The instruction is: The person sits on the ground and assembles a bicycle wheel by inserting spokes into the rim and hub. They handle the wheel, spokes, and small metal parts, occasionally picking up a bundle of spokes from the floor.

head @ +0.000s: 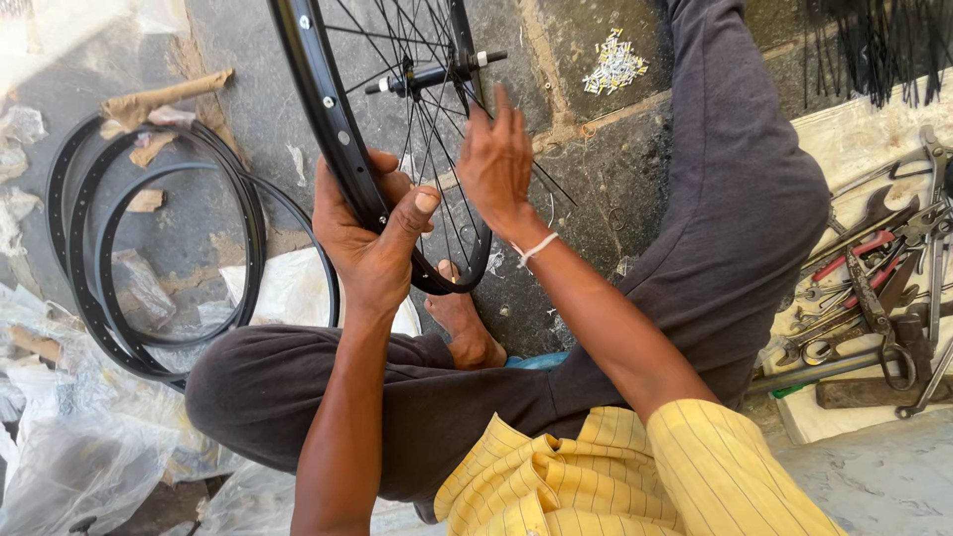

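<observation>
A black bicycle wheel rim (pixel 316 79) stands upright in front of me, with thin spokes (pixel 437 139) running to a black hub (pixel 422 76). My left hand (pixel 372 233) is shut on the rim's lower left part, thumb pressed over its edge. My right hand (pixel 494 159) reaches among the spokes just right of the hub, fingers together on them; a white band circles its wrist. I sit cross-legged in dark trousers (pixel 735 199), and a bare foot (pixel 465 323) lies below the rim.
Several bare black rims (pixel 94 288) lie stacked on the floor at left among clear plastic wrapping (pixel 60 457) and brown paper scraps. A pile of small silver nipples (pixel 615 65) lies at the top. Wrenches and pliers (pixel 874 298) lie at right, loose black spokes (pixel 879 45) above.
</observation>
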